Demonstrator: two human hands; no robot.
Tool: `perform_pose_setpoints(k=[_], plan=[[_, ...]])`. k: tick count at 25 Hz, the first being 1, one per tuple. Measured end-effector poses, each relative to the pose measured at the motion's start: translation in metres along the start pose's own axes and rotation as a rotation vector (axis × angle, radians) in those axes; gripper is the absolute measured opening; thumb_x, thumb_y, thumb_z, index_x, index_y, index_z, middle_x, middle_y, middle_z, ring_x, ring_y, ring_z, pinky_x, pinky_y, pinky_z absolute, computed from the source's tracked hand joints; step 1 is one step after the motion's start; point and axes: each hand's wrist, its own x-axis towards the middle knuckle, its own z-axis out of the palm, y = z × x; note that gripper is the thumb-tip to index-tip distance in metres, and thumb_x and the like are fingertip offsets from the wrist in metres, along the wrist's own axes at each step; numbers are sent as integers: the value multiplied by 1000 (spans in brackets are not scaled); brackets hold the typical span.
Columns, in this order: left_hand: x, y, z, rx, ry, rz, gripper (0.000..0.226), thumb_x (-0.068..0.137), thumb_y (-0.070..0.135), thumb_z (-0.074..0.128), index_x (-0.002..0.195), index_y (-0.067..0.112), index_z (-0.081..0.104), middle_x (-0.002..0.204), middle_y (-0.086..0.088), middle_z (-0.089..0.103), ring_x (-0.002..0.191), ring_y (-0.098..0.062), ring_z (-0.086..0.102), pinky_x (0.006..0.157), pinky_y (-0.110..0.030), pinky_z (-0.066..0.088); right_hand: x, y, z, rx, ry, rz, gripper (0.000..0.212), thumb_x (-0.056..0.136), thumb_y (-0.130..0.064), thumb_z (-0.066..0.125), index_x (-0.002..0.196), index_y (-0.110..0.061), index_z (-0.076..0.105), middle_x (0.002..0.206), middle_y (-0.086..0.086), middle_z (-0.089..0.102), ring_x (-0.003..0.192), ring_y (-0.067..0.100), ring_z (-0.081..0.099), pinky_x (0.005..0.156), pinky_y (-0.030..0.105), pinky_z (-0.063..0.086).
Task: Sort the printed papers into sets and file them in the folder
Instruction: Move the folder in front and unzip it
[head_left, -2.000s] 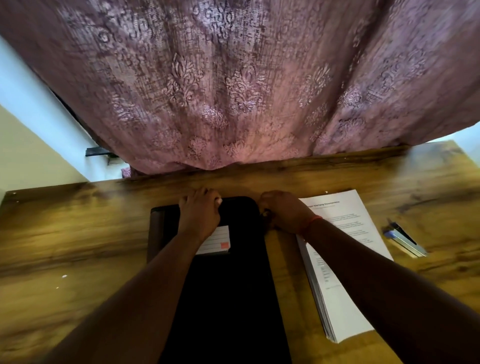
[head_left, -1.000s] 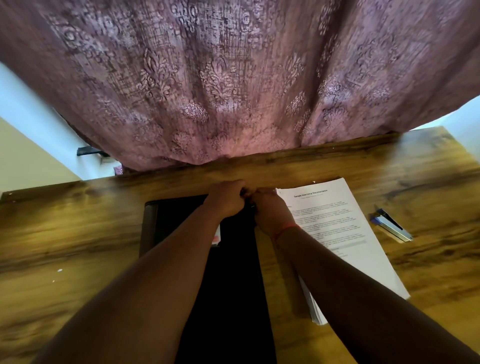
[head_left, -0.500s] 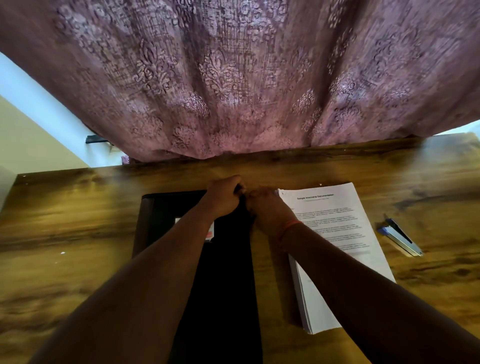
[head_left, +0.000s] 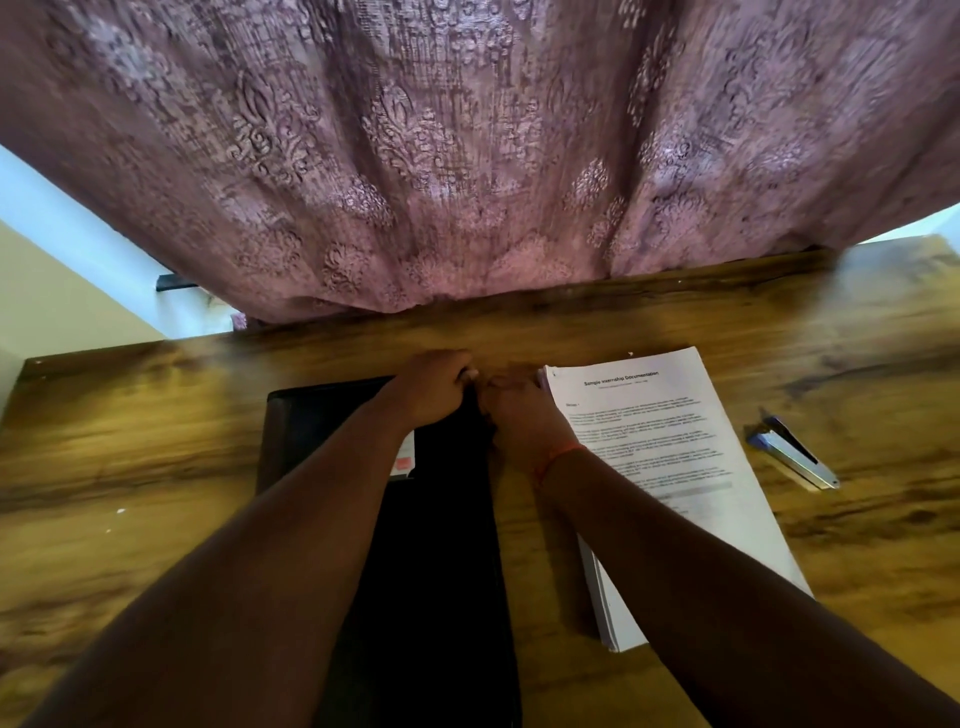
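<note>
Left hand (head_left: 434, 387) curls over the black folder (head_left: 431, 545)'s top right corner; I can't tell what it pinches. Right hand (head_left: 519, 421) meets it there, fingers hidden. Printed papers (head_left: 670, 467) lie just right, unsorted, on the counter (head_left: 130, 493). Risk as I judge it: a forearm sweeps the stack askew, or the closure slips.

A flat black folder (head_left: 441, 545) lies on the brown wood-grain table (head_left: 156, 467) streaked with darker bands, and a small white label with a pink-red patch (head_left: 405, 460) shows on the folder's cover. Just right of the folder sits a white stack of printed papers (head_left: 670, 467) with black text and one grey band, and further right a silver and dark blue stapler (head_left: 795, 457). Beyond the folder hangs a mauve curtain (head_left: 467, 156) woven with paler damask floral motifs.
</note>
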Motion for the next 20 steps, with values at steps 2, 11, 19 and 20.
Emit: perform_pose_setpoints(k=[2,11,19,20], plan=[[0,0,0,2,1,0,18,98,20,53,81,16,56,88,-7,64,82,-23,59,72,-38,49,-2,2,1,-22,0,-29,39,86,2,52,123,-7,59,123,13,60,114,30,57,98,36,45],[-2,0,-4,44,42,86,23,99,21,54,76,19,51,84,-5,61,78,-20,55,59,-28,28,-1,2,6,24,24,7,41,87,-6,50,127,-14,55,116,9,63,103,29,62,93,46,50],[-7,-14,8,335,46,255,17,82,7,56,99,9,60,106,-13,63,98,-35,58,87,-44,47,-12,-2,7,24,17,-1,33,88,-4,50,118,-11,62,121,7,61,112,26,57,103,42,40],[-9,-14,9,348,51,262,20,81,9,54,101,9,60,107,-12,63,99,-35,57,88,-46,47,-13,-2,7,17,21,-16,33,87,-4,50,118,-10,63,120,7,61,112,27,57,103,43,40]])
